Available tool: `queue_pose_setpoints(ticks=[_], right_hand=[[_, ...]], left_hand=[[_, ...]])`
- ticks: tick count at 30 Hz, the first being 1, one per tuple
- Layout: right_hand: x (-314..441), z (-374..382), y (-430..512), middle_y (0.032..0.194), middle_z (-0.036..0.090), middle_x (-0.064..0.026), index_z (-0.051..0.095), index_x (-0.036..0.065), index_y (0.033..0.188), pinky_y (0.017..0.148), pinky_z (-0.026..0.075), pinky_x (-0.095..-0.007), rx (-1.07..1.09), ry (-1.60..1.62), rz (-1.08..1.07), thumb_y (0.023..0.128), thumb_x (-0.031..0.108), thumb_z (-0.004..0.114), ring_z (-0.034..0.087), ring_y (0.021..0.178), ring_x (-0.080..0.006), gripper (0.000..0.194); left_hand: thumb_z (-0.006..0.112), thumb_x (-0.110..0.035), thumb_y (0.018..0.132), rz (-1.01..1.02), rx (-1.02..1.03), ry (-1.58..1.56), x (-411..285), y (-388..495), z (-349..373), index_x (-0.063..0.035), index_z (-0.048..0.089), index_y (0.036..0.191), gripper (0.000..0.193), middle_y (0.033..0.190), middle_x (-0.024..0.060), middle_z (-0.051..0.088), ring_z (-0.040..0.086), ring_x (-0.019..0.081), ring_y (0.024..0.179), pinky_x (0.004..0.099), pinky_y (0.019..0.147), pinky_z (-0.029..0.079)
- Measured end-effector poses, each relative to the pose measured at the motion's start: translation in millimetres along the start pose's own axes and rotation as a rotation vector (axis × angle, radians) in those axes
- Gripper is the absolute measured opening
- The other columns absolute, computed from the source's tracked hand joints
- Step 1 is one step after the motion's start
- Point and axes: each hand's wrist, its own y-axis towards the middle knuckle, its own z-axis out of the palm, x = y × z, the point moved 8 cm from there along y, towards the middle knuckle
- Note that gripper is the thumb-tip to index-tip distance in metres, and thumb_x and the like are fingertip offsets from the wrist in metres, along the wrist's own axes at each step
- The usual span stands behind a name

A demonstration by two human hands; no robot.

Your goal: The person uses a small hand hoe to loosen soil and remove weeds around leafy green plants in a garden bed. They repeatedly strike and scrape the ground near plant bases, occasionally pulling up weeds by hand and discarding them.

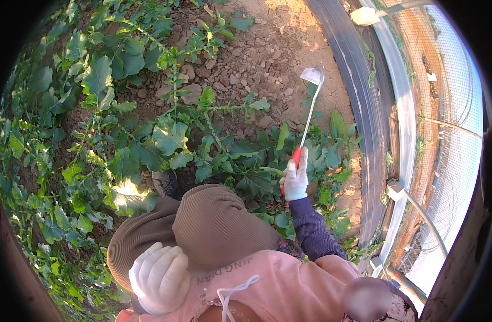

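My right hand [296, 177], in a pale knit glove, grips the red handle of a small hand hoe [311, 110]. The thin metal shaft points away from me, and its flat blade [311, 75] hangs over bare soil beside some leaves. Low on the left, my left hand [159, 277] wears a white glove. It is close to my brown ribbed trouser leg, with its fingers bent and close together; its palm is hidden. Leafy green plants [169, 137] with lobed leaves grow in front of my knees and around the hoe's handle.
Dense leafy plants [49, 221] cover the left side. Cloddy, cracked soil [230, 68] lies ahead. Along the right run dark plastic sheeting [360, 100], a pale rail [403, 100] with bent poles, and netting [447, 161]. A dark shoe [165, 184] shows beside my knee.
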Motion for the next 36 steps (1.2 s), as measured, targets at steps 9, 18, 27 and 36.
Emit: queue_pose_setpoints(ticks=[9,18,27,36], right_hand=[[9.5,42.4,13.9,0.067,0.049,-0.0026,0.018,0.031,0.15,0.036,0.039,-0.0273,0.207,0.035,0.153,0.097,0.031,0.045,0.044,0.043,-0.0107,0.059],[2.9,52.8,28.0,0.063,0.049,-0.0036,0.026,0.033,0.148,0.036,0.039,-0.0305,0.201,-0.107,0.267,0.096,0.031,0.047,0.046,0.04,-0.0146,0.057],[47.0,108.8,40.4,0.068,0.05,-0.0039,0.016,0.032,0.151,0.04,0.043,-0.0293,0.188,0.018,0.075,0.095,0.021,0.045,0.046,0.043,-0.0126,0.064],[78.4,115.1,60.8,0.065,0.047,-0.0021,0.016,0.031,0.15,0.036,0.04,-0.0268,0.224,0.212,-0.077,0.096,0.022,0.046,0.045,0.042,-0.0109,0.063]], left_hand=[[0.058,-0.005,0.07,-0.001,0.002,-0.026,1.3,0.0,-0.2,0.0008,0.06,0.092,0.023,0.091,0.0138,0.065,0.064,0.0295,0.08,0.0449,0.079,0.054],[0.059,-0.008,0.076,-0.009,-0.001,-0.056,1.6,0.1,-1.1,0.0005,0.06,0.09,0.017,0.09,0.013,0.066,0.065,0.0292,0.079,0.0447,0.077,0.054],[0.061,-0.007,0.068,-0.01,-0.006,0.017,2.6,5.9,-1.7,0.0,0.06,0.091,0.023,0.09,0.0129,0.065,0.065,0.0286,0.077,0.0437,0.075,0.055],[0.062,-0.007,0.067,-0.011,-0.006,0.027,5.3,9.2,-1.0,0.0,0.061,0.09,0.024,0.088,0.0128,0.065,0.065,0.0275,0.075,0.0427,0.072,0.055]])
